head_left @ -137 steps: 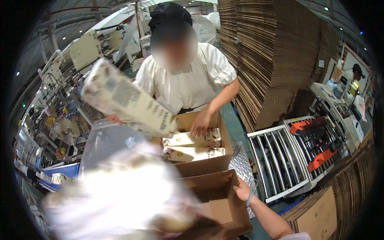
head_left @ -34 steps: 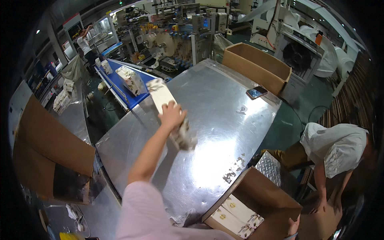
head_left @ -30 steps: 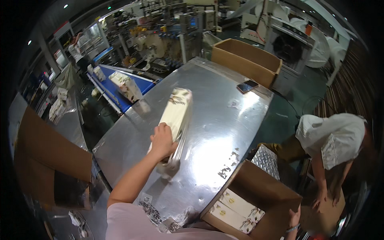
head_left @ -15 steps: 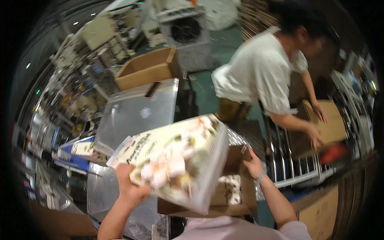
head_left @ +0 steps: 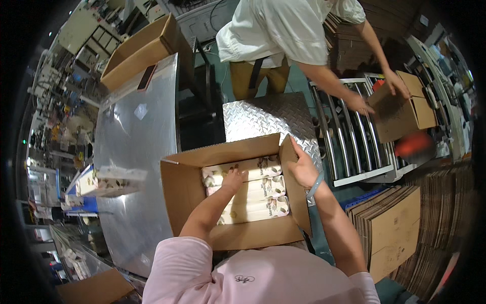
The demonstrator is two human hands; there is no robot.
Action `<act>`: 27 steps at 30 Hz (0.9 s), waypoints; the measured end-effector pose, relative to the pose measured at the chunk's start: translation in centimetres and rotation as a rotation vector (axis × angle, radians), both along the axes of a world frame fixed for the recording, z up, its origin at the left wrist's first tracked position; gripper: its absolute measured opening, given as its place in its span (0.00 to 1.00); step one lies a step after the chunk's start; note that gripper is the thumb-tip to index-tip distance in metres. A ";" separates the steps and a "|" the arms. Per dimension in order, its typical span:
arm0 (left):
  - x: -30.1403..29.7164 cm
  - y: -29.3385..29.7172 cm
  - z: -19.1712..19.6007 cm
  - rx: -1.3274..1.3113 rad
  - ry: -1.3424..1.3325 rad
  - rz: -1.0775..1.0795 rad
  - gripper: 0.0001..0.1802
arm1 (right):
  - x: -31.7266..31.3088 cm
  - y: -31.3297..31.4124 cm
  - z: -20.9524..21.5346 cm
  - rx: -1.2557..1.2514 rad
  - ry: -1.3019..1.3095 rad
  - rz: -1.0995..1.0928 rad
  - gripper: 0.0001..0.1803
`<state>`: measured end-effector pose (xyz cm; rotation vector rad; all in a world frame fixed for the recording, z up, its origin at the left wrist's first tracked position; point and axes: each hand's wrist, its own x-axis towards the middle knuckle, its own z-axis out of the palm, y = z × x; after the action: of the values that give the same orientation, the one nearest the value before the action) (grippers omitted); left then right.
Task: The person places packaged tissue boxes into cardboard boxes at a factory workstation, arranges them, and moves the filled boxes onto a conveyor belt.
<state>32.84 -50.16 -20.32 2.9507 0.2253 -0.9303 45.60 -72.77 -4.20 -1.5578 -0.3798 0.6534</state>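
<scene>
An open cardboard box (head_left: 190,234) stands in front of me, its flaps up. Inside lies a cream-coloured plastic-wrapped pack with flower print (head_left: 253,210), showing three long sections side by side. My left hand (head_left: 234,179) reaches into the box and rests on the pack with fingers spread, holding nothing. At the box's right side, my right hand (head_left: 305,171) grips the cardboard wall near its far corner; some of its fingers are hidden behind the board.
A metal table (head_left: 136,167) on the left carries a phone (head_left: 147,78); similar packs (head_left: 109,183) are at its left edge. Across from me a co-worker (head_left: 283,30) handles a carton (head_left: 402,111) by a roller conveyor (head_left: 354,137). Flattened cardboard (head_left: 395,228) stands at right.
The flower-print pack, tilted above the box in my left hand before, now lies inside it. My left hand has let go and presses on top. My right hand stays on the box.
</scene>
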 end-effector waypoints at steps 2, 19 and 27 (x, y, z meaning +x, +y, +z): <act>-0.1 0.6 0.9 -0.089 -0.034 -0.019 0.30 | -0.3 1.3 2.9 -0.117 0.106 0.070 0.40; -26.2 45.8 23.4 0.209 -0.660 1.404 0.38 | -2.5 2.4 6.9 -0.800 -1.075 -0.231 0.32; -24.9 29.5 23.4 0.210 -0.561 0.891 0.25 | -14.0 25.9 11.7 -0.140 -0.758 0.498 0.31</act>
<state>7.91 -20.70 3.11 2.6150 1.4779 0.0371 31.57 -46.90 7.52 -1.8252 -1.3437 0.4392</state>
